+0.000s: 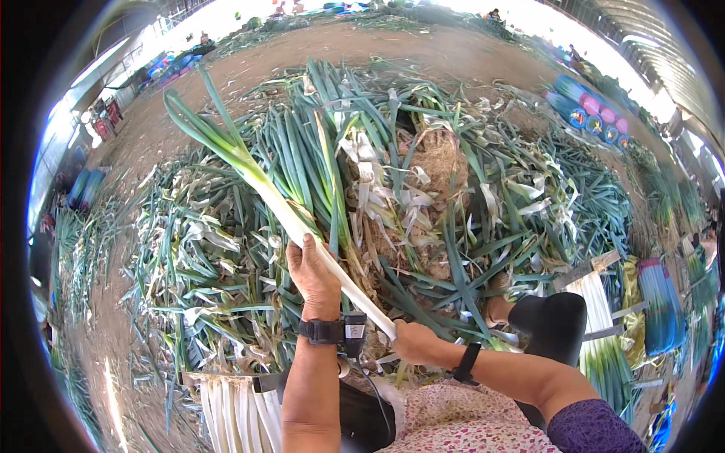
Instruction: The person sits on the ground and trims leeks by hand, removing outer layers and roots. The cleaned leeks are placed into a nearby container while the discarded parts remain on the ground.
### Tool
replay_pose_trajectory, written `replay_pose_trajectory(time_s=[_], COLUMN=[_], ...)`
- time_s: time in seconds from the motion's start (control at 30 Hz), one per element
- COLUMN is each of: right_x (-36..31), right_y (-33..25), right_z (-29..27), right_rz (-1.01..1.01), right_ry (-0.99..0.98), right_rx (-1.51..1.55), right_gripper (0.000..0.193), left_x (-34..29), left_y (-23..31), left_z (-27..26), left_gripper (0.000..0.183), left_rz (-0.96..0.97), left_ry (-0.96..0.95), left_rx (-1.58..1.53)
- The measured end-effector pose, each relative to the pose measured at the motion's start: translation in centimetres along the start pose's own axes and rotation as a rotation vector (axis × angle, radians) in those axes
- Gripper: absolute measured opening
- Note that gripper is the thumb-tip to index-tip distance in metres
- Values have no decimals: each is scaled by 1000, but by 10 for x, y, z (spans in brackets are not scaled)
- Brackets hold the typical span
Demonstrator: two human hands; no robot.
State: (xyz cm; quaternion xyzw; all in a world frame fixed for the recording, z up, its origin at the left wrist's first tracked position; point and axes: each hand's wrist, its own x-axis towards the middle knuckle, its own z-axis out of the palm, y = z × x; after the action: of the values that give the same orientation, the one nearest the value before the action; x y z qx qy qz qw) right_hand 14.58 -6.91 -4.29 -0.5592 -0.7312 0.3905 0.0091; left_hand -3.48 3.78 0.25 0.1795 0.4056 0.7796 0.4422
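A long leek [283, 204] slants across my front, its green leaves at the upper left and its white shank running down to the right. My left hand [312, 273] is closed around the middle of the white shank. At the lower white end, my right hand [415, 342] is closed on the leek, its fingertips partly hidden. Just beyond my left hand lies a bunch of untrimmed leeks [298, 151] with dark green leaves. Stripped leaves and pale peelings [219, 241] are heaped all around my hands.
White leek shanks [234, 411] lie in a row at my lower left. More cleaned leeks [600, 309] rest in a rack at the right, beside a blue-wrapped bundle [661, 306]. Wrapped bundles [593, 113] stand farther right. Brown dirt floor [453, 53] stretches beyond the heap.
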Motion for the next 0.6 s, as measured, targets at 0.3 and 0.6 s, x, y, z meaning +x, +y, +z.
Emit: replay_pose_trajectory(time_s=[0.3,0.6], right_x=[-21,12], right_y=[13,17], right_z=[-10,-54], right_rz=[18,-254], right_ry=[29,130], right_rx=[-42,779], right_gripper=[21,49], left_x=[-18,-57], left_y=[6,2], left_z=[3,-6], left_gripper=[21,36], left_rz=[3,-281], left_ry=[-134,-356], left_rx=[142,-112])
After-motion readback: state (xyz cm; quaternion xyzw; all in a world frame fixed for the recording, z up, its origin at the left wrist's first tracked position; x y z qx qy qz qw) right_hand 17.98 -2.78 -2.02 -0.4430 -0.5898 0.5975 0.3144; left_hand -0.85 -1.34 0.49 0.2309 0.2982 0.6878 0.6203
